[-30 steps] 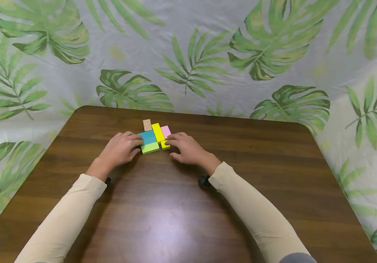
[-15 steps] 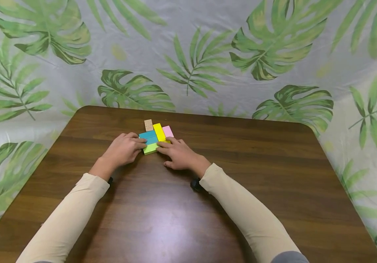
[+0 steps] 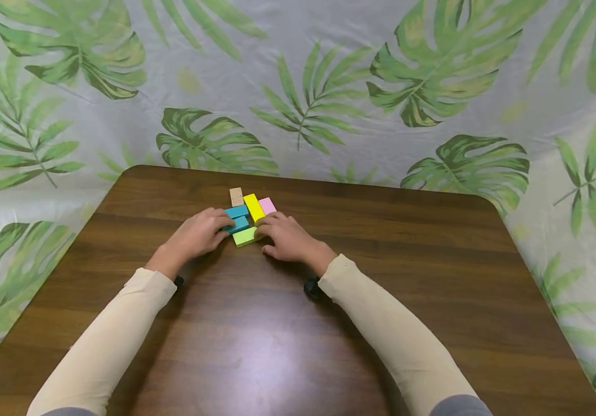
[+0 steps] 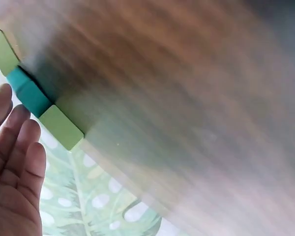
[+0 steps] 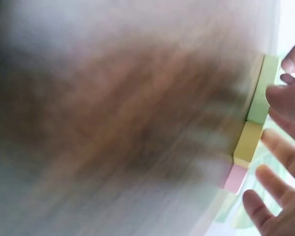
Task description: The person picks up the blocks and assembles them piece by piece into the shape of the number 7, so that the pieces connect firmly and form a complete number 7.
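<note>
In the head view, my left hand (image 3: 197, 232) reaches the left ends of two teal blocks (image 3: 237, 211), fingertips over the nearer one. The left wrist view shows its fingers loosely bent beside the teal blocks (image 4: 33, 96), the thumb close to the index finger. My right hand (image 3: 291, 237) has its fingertips at the right end of a light green block (image 3: 245, 236). Spread fingers show in the right wrist view, next to the light green block (image 5: 263, 91), a yellow block (image 5: 248, 141) and a pink block (image 5: 234, 178). The small yellow block is hidden in the head view.
A long yellow block (image 3: 254, 208) lies right of the teal ones, the pink block (image 3: 267, 205) beyond it. A plain wooden block (image 3: 236, 196) lies behind. All sit on a brown wooden table (image 3: 407, 271), near its far edge. A leaf-print curtain (image 3: 329, 86) hangs behind.
Right hand moved left across the small yellow block to the light green one. The light green and teal blocks have shifted slightly right and come apart, with gaps between them.
</note>
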### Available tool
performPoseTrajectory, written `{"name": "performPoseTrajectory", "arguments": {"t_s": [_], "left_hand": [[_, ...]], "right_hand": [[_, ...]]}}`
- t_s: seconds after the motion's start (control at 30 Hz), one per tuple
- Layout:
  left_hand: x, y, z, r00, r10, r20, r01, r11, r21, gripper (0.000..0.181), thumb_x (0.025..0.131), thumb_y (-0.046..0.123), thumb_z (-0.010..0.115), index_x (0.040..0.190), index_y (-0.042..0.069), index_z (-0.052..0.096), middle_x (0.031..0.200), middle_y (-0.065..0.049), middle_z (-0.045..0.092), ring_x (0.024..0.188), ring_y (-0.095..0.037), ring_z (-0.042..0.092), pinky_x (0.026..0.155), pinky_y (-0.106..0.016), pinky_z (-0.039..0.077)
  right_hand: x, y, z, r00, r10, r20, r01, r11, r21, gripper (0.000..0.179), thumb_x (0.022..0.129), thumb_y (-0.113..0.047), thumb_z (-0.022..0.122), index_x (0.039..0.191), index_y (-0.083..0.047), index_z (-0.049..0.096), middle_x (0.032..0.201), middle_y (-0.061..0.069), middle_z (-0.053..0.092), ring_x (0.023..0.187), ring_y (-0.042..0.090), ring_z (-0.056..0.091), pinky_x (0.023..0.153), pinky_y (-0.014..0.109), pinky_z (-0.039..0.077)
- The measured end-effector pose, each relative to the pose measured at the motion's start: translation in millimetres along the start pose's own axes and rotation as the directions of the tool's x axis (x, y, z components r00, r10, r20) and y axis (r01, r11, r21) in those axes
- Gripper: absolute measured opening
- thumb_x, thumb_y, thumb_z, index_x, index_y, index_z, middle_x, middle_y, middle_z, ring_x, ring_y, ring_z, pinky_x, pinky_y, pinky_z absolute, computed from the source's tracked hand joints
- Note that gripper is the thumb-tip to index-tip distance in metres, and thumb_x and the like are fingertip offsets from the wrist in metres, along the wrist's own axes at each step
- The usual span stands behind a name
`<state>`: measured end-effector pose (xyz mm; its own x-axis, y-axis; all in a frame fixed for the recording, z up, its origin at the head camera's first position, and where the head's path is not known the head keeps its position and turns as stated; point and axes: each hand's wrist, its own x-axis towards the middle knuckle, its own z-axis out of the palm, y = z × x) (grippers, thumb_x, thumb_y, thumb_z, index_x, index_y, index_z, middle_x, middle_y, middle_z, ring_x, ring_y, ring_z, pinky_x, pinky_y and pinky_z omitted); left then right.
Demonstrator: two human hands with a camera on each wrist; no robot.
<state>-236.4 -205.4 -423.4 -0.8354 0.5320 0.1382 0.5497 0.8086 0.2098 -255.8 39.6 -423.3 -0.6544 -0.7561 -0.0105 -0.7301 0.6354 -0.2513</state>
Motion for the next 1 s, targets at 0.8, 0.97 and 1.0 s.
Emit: {"name": "performPoseTrajectory", "arguments": {"t_s": [0.8,0.97,1.0], "left_hand": [[8.5,27.6,2.4,0.999,0.002,0.036,-0.004,0.998,0.062,0.005,0.09,0.012,0.072,0.089,0.007,0.07,0.098,-0.008,0.065,0.084,-0.023,0.062,0.076,-0.04,0.055],[1.3,28.7,1.4,0.998,-0.025,0.056,0.021,0.997,0.08,0.009,0.09,0.011,0.072,0.097,0.005,0.07,0.105,-0.01,0.067,0.093,-0.028,0.063,0.081,-0.043,0.056],[-0.1,28.4,1.0,0.998,-0.03,0.059,0.025,0.996,0.082,0.01,0.09,0.01,0.071,0.098,0.005,0.07,0.106,-0.01,0.067,0.095,-0.028,0.063,0.082,-0.043,0.056]], "right_hand": [[0.9,-3,-2,0.996,-0.077,-0.053,0.069,0.988,-0.135,0.019,0.092,-0.022,0.07,0.11,-0.02,0.077,0.12,-0.004,0.072,0.113,0.022,0.056,0.087,0.038,0.048],[-8.6,-1,-5,0.996,-0.079,-0.041,0.072,0.985,-0.154,0.016,0.09,-0.018,0.07,0.105,-0.02,0.077,0.114,-0.003,0.073,0.11,0.024,0.057,0.083,0.038,0.049],[-10.4,0,-6,0.996,-0.079,-0.038,0.072,0.985,-0.154,0.016,0.09,-0.017,0.07,0.105,-0.02,0.077,0.114,-0.003,0.073,0.111,0.024,0.056,0.084,0.039,0.049]]}}
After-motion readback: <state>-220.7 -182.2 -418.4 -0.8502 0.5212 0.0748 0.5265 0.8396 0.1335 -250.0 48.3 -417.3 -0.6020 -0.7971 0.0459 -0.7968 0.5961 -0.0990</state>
